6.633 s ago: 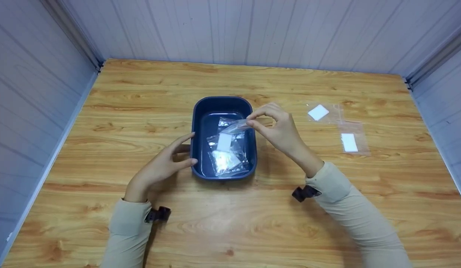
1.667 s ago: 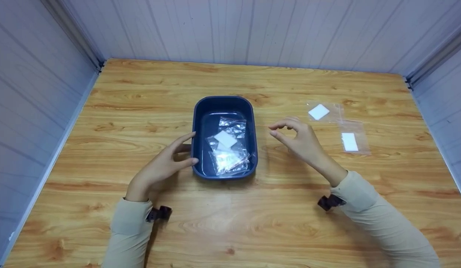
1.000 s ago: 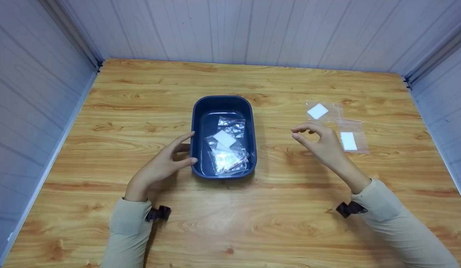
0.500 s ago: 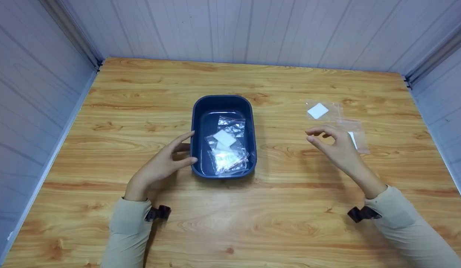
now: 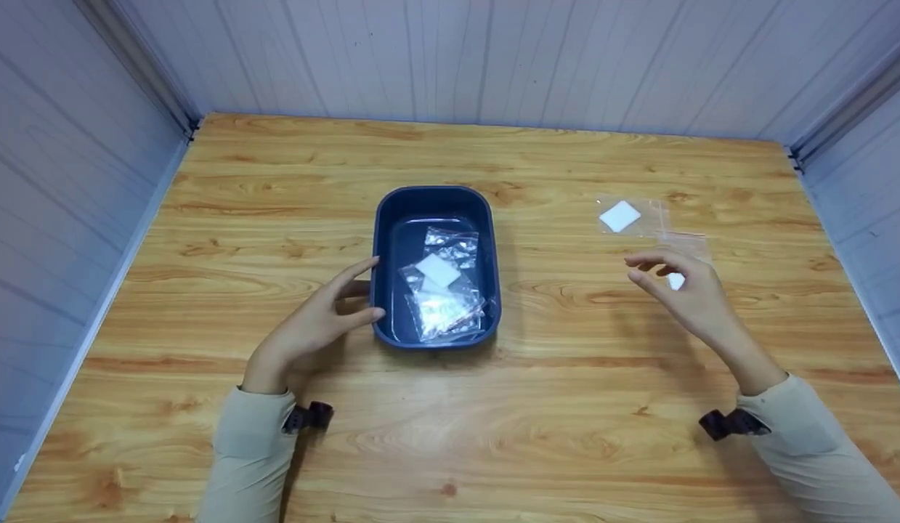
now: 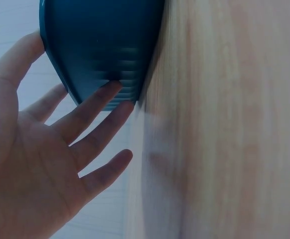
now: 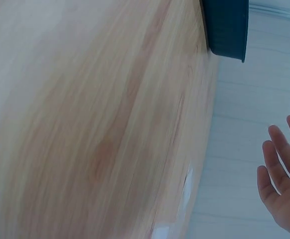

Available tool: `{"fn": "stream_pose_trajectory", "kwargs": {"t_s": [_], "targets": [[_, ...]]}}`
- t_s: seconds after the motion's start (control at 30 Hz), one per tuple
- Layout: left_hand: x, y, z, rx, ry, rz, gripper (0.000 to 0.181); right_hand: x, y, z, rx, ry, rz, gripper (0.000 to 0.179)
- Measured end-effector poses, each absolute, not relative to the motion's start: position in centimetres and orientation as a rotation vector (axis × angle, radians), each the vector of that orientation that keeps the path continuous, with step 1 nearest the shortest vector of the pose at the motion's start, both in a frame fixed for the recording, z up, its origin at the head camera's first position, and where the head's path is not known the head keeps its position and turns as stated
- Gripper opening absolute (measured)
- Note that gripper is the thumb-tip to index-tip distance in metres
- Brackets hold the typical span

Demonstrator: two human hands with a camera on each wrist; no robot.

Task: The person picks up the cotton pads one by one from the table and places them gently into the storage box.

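Observation:
A dark blue rectangular tub (image 5: 391, 218) stands near the middle of the table. My left hand (image 5: 311, 319) touches its left side with spread fingers; the left wrist view shows the fingertips against the tub's wall (image 6: 100, 45). Several clear zip bags lie inside the tub, the top one with a white square piece (image 5: 438, 270). My right hand (image 5: 686, 294) hovers above the table at right, holding nothing, its fingers loosely bent. It partly hides a clear zip bag (image 5: 693, 245) with a white piece (image 5: 675, 280). Another bag with a white piece (image 5: 620, 216) lies just beyond.
The wood-grain table (image 5: 450, 428) is bounded by a pale panel wall (image 5: 450, 58) at the back and by side panels at left (image 5: 57, 189) and right (image 5: 867, 189). Dark wrist cameras sit on both sleeves.
Earlier my right hand pinched a zip bag over the tub; that bag now lies inside. The right hand has since moved right toward the two bags on the table. My left hand has stayed put.

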State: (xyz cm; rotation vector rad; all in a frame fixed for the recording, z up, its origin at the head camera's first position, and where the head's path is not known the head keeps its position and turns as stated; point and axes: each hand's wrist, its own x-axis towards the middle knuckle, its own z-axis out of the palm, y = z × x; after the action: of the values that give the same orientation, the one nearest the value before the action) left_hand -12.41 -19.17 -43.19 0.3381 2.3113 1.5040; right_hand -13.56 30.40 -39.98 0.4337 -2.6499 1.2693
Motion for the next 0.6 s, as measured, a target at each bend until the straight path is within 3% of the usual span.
{"fn": "stream_pose_trajectory", "kwargs": {"t_s": [0.6], "targets": [[-12.4, -19.2, -43.4, 0.356, 2.332, 1.485, 0.076, -13.9, 34.0, -39.6, 0.28, -2.708, 1.268, 0.025]]}}
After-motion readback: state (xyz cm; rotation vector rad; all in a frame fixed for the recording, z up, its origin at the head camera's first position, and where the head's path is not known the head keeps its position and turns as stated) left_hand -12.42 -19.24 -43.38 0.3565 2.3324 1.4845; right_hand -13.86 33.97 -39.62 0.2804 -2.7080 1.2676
